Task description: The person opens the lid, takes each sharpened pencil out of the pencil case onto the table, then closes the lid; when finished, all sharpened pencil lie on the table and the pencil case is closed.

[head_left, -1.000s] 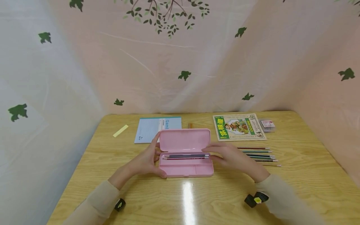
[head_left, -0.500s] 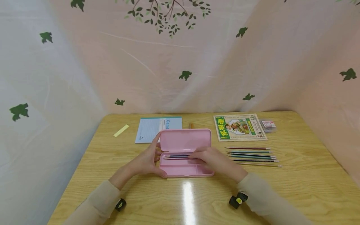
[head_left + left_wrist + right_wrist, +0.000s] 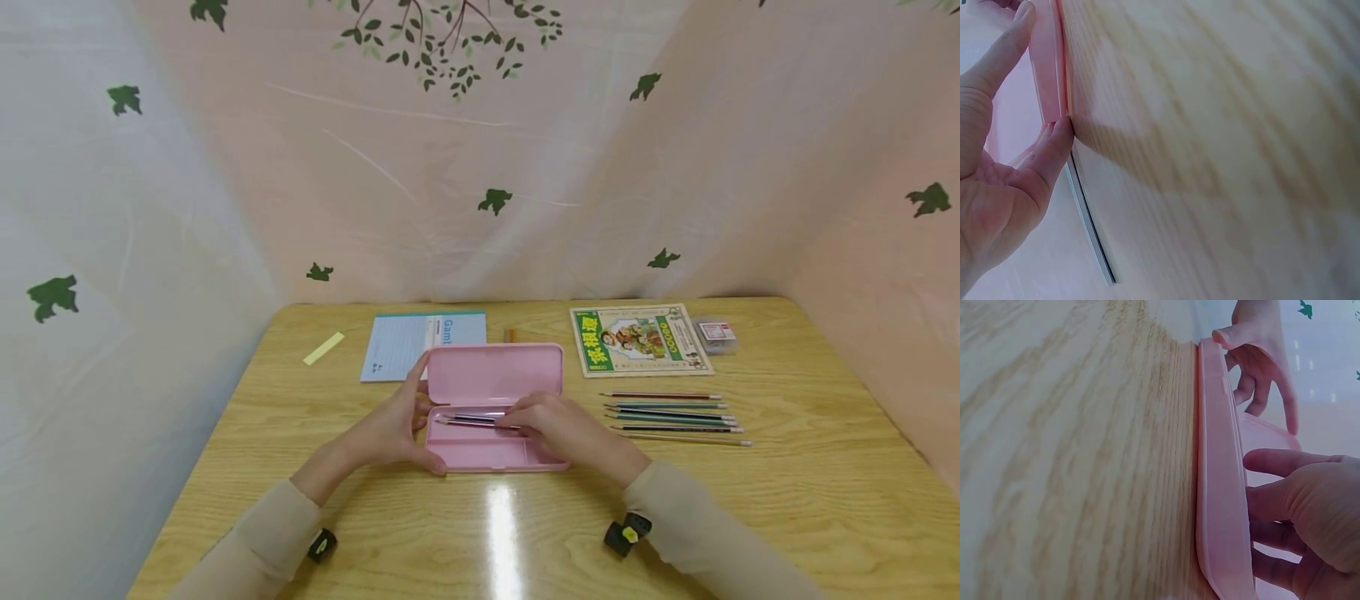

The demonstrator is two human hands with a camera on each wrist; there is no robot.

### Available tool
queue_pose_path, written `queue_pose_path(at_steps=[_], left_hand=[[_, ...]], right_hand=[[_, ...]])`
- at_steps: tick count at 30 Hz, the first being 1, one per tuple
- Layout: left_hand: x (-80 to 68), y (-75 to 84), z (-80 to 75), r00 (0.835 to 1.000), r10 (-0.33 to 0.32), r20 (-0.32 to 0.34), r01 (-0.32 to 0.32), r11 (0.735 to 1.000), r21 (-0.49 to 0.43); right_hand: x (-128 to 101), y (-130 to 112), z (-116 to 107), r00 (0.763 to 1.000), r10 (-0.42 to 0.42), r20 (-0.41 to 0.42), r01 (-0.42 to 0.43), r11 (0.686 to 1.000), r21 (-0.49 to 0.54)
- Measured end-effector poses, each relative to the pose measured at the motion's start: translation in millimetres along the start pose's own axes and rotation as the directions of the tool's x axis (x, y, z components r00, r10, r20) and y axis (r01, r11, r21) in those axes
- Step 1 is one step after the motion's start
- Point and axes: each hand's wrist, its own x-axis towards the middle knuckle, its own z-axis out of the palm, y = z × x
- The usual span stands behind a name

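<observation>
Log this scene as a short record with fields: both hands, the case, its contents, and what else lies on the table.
left hand: holds the left end of the pencil case, thumb at the near corner, fingers up by the lid
right hand: rests in the tray, fingers on the pencils there
pencil case: pink, lid open, flat on the table
pencils in case: two, lying lengthwise
loose pencils: row right of the case
far edge: blue notebook, green booklet, yellow strip, small clear box

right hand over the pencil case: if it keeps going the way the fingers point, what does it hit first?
Probably the left hand. The right hand points left along the pencils in the open pink case, whose left end the left hand holds. Depth is unclear.
</observation>
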Motion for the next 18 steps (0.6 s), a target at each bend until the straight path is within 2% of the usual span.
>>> queue_pose_path(at_steps=[13,18], left_hand=[[0.3,-0.7,-0.1,1.000,0.002,-0.002,-0.002,1.000,0.006],[0.8,-1.0,0.0,1.000,0.006,0.002,-0.006,1.000,0.009]], right_hand=[[8.2,-4.2,-0.5,0.995,0.094,0.046,-0.093,0.996,-0.014],[10.3,-4.8,-2.0,0.995,0.093,0.037,-0.093,0.996,0.003]])
